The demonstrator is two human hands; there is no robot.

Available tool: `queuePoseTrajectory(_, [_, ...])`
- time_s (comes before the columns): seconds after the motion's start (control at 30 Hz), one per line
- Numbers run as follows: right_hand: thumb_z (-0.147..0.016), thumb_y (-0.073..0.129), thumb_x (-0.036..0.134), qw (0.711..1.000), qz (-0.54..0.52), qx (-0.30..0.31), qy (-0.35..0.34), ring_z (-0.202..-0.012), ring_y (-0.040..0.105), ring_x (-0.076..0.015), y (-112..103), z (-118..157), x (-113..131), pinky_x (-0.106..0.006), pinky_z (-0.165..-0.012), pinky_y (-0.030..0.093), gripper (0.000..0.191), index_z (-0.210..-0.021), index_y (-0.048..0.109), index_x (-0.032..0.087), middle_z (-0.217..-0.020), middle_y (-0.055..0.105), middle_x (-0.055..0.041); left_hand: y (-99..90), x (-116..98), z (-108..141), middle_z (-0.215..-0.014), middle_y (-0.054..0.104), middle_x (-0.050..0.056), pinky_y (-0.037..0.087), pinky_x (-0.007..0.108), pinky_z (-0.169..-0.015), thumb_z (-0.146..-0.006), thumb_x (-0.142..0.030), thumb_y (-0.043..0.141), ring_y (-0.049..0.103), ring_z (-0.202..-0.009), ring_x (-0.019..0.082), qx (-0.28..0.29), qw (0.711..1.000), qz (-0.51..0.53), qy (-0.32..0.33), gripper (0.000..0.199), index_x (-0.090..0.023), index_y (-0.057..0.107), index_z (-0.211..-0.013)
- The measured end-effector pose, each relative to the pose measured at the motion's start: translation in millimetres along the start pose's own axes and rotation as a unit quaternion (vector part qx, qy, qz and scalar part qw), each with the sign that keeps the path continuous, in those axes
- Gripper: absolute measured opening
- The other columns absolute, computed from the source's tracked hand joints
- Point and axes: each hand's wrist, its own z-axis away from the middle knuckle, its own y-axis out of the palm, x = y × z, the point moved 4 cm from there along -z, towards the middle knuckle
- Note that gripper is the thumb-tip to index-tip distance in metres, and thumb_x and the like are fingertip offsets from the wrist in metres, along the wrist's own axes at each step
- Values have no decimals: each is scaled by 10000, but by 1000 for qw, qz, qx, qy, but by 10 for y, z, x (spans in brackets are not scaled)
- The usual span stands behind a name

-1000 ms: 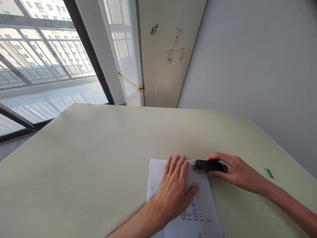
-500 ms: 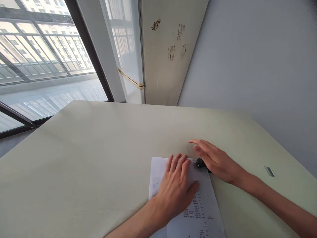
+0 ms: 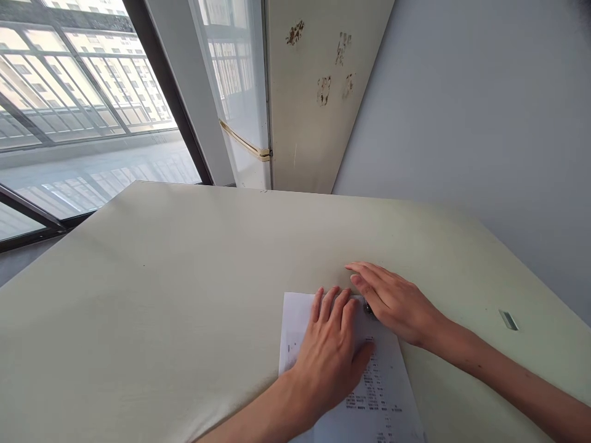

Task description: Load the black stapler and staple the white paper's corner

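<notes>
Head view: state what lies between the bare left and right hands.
In the head view, between the left hand and the right hand lie white printed paper and the shiny tip of a black stapler, the rest hidden behind the right hand.

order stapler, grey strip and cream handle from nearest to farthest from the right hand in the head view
1. Stapler: partly hidden under the right hand
2. Grey strip: on the table, right side
3. Cream handle: beyond the table, left
</notes>
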Motion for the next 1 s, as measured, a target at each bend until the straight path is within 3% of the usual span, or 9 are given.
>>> queuePoseTrajectory(0.2, [-1077, 211, 561, 999, 25, 20, 16, -1501, 458, -271, 60, -15, -21, -517, -1226, 403, 598, -1493, 548, 296, -1596, 532, -9, 11, -2, 1, -1543, 518, 177, 235, 655, -1291, -920, -279, 692, 346, -1548, 364, 3, 1000, -1, -5, 662, -178, 341, -1473])
queuePoseTrajectory(0.43, [-1072, 208, 595, 998, -9, 40, 41, -1503, 459, -253, 1, 12, -27, -501, -1213, 431, 584, -1490, 541, 361, -1603, 521, 43, 0, -3, 16, -1573, 490, 185, 239, 680, -1279, -927, -292, 688, 350, -1541, 381, 2, 1000, -6, -13, 613, -179, 376, -1442])
queuePoseTrajectory(1.0, [-1073, 227, 596, 999, 2, 24, 34, -1493, 474, -276, 6, 8, -27, -520, -1194, 450, 580, -1479, 561, 351, -1591, 540, 21, -18, -19, 11, -1561, 504, 177, 223, 673, -1288, -941, -287, 675, 355, -1538, 384, 7, 1000, -6, -21, 588, -177, 388, -1443])
